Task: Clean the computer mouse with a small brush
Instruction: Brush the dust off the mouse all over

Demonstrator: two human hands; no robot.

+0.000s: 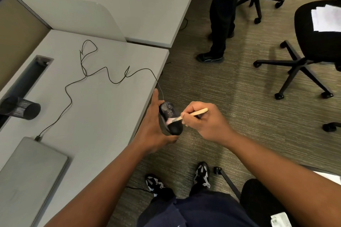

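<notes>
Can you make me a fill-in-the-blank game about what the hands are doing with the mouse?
1. The left hand holds the computer ____, lifted just past the desk edge.
2. The right hand pinches a small ____ with a pale wooden handle, its bristles on the mouse.
3. The mouse's black cable runs across the desk to a closed ____.
4. A black mesh cup lies on its ____ on the desk.

Missing words: mouse; brush; laptop; side
</notes>
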